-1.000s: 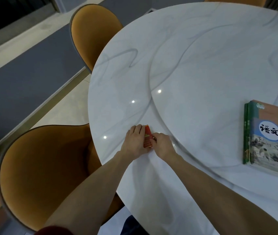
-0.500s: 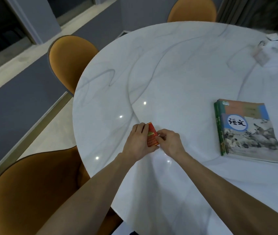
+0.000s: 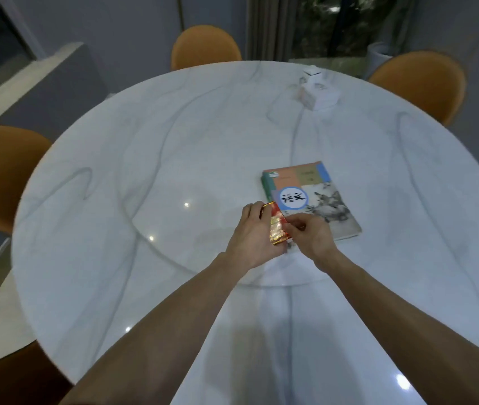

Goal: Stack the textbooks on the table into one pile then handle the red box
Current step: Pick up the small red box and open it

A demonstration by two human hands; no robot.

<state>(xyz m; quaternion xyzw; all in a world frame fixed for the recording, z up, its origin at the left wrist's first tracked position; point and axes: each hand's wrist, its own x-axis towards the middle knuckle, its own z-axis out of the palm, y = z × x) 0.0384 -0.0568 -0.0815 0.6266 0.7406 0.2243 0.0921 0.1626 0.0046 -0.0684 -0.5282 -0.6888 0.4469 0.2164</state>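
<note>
Both my left hand (image 3: 251, 238) and right hand (image 3: 310, 236) still pinch the red box (image 3: 277, 228), now lifted beside the textbook pile (image 3: 314, 197); stacking looks done.

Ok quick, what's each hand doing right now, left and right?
Left hand: closed around the red box, holding it.
Right hand: fingers pinched on the red box's right edge.

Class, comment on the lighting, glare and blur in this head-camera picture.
Head view: dim, bluish light; small bright glare spots on the glossy table; wide-angle bending at the table rim; the white box looks soft and blurred; the red box and textbooks are sharper.
</note>
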